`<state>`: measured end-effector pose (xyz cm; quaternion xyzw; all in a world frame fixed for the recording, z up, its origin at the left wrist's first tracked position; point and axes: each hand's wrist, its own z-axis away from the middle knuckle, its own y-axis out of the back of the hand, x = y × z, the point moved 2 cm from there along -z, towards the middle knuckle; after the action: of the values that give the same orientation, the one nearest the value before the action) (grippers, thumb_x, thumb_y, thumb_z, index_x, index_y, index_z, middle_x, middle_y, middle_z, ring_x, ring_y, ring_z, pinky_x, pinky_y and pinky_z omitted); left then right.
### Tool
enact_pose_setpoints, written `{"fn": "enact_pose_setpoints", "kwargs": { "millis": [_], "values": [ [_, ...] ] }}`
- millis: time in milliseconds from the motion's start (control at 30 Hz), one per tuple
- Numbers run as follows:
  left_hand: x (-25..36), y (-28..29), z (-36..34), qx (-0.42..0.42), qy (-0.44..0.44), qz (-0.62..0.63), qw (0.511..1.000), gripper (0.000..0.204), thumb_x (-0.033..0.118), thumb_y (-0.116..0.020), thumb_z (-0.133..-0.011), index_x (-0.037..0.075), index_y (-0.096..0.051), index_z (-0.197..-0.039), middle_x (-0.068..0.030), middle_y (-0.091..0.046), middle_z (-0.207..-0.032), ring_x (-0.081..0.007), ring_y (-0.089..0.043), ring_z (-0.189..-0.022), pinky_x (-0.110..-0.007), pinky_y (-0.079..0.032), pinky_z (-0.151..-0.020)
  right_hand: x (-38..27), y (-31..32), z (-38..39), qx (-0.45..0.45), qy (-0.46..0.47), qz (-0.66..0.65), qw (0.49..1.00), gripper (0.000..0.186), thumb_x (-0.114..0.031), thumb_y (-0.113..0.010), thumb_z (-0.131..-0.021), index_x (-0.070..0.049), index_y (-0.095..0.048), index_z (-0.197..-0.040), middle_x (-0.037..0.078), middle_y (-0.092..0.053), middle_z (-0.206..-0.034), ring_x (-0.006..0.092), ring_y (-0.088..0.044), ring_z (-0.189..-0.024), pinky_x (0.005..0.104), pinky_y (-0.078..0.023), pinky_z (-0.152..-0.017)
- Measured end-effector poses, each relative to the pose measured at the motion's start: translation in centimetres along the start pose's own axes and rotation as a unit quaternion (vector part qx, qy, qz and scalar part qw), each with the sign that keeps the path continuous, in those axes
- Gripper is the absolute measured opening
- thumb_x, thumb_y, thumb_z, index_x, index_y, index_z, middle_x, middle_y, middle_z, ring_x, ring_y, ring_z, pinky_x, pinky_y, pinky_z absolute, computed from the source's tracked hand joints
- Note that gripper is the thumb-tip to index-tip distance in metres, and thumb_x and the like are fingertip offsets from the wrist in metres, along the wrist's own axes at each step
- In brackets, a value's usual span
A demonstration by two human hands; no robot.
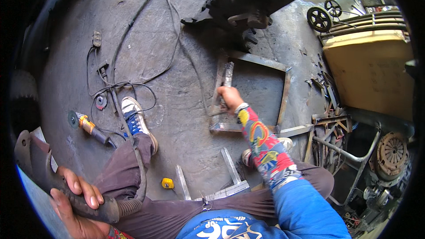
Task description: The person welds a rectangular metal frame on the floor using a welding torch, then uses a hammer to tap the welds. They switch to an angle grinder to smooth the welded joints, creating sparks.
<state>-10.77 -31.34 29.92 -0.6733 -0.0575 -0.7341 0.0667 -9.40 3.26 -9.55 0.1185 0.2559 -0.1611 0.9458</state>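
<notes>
Roughly square, rusty-grey steel frame point(283, 97) lies flat on floor point(181, 126), right of centre. Black welding holder with ribbed sleeve point(108, 211): near left, left hand point(71, 217) curled round it. Right hand point(229, 98), nearer the frame, fist closed on rough grey metal bar point(229, 74), long axis pointing far along frame's left side; contact unclear.

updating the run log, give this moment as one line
left hand: holds black cabled handle | right hand: grips silvery bar at metal frame | floor: grinder, yellow tape measure
</notes>
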Motion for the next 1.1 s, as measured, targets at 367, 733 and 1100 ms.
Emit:
{"fn": "enact_pose_setpoints", "kwargs": {
  "millis": [367, 733, 1100],
  "values": [
    [0.0, -0.4, -2.0, -0.154, 0.104, 0.087, 0.979, 0.044, 0.034, -0.048, -0.106, -0.008, -0.047, -0.117, -0.0145, -0.053, -0.104, -0.0245, -0.058, -0.081, -0.039, -0.05, -0.075, -5.0, 7.7, -7.2, 0.01, 0.075, 0.56, 0.825, 0.044, -0.035, -0.072, -0.07, 0.003, -0.074, -0.093, 0.026, -0.071, -0.107, 0.0345, -0.069, -0.106, 0.037, -0.054, -0.091],
    [-0.6, -1.8, -2.1, -0.156, 0.118, 0.083, 0.977, 0.043, 0.035, -0.048, -0.106, -0.006, -0.046, -0.117, -0.0141, -0.052, -0.104, -0.0236, -0.058, -0.082, -0.039, -0.049, -0.075, -7.3, 9.0, -5.6, 0.117, 0.101, 0.473, 0.867, 0.038, -0.036, -0.078, -0.066, 0.0, -0.076, -0.08, 0.02, -0.074, -0.086, 0.0303, -0.073, -0.084, 0.0386, -0.056, -0.078],
    [-1.4, -2.5, -1.4, -0.109, 0.128, 0.038, 0.985, 0.033, 0.03, -0.047, -0.107, 0.0, -0.046, -0.119, -0.0114, -0.051, -0.1, -0.0171, -0.055, -0.077, -0.032, -0.048, -0.07, -4.2, 8.0, -3.5, 0.252, 0.196, 0.457, 0.83, 0.053, -0.057, -0.07, -0.082, -0.004, -0.07, -0.085, 0.021, -0.071, -0.09, 0.0403, -0.068, -0.09, 0.0484, -0.052, -0.08]
  ]
}}
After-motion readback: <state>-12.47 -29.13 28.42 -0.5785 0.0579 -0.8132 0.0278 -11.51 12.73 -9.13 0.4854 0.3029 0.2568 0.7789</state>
